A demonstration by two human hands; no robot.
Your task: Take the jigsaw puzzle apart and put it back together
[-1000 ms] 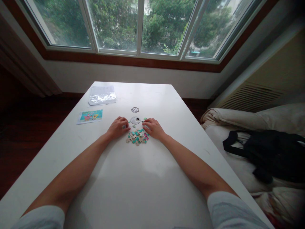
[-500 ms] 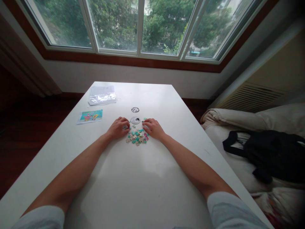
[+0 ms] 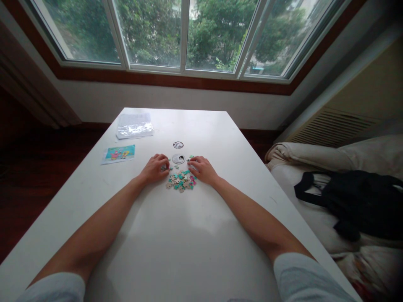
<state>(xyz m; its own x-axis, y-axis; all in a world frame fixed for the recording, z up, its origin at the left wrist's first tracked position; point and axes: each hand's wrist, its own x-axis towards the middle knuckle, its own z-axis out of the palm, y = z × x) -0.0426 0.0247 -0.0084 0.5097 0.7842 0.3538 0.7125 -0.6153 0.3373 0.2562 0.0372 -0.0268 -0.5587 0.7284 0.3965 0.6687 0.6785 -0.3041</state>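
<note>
A loose pile of jigsaw puzzle pieces [image 3: 181, 181], some teal, some pink and some showing bare cardboard backs, lies on the white table [image 3: 189, 239]. My left hand [image 3: 156, 168] rests just left of the pile, fingers curled down around a puzzle piece partly hidden by them. On the other side, my right hand [image 3: 201, 168] lies with its fingers stretched toward a few pieces at the pile's upper right, thumb apart from them. Between the hands, just beyond the pile, sits a round silvery disc with a dark spot [image 3: 178, 158].
A second round disc with a dark rim [image 3: 178, 144] lies farther back. To the left are a colourful cartoon picture card [image 3: 119, 154] and a clear plastic bag [image 3: 134, 126]. A cushioned seat with a black bag [image 3: 362, 205] stands right of the table.
My left hand has shifted very slightly left, uncovering a little more of the pieces beside its fingertips. My right hand stays nearly where it was.
</note>
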